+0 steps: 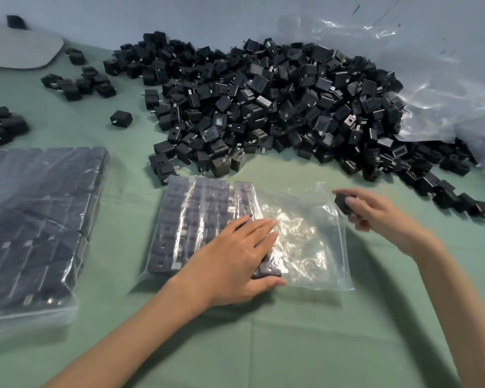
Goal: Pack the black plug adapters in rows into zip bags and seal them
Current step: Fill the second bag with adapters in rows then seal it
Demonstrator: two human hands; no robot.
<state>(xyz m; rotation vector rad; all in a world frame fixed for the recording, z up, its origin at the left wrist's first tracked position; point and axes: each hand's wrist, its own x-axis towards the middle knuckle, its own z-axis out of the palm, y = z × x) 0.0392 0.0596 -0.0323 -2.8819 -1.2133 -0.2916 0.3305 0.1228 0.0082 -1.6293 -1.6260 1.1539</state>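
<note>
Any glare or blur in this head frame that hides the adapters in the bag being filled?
Head view: glare whitens the empty right part of the zip bag; the rows beside the left hand read fine; the right hand and its adapter are motion-blurred.

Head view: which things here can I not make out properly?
In the head view:
adapter in the right hand: fingers and blur hide most of it.
half-filled zip bag: the left hand covers some rows.
packed bags at left: cut by the frame edge.
</note>
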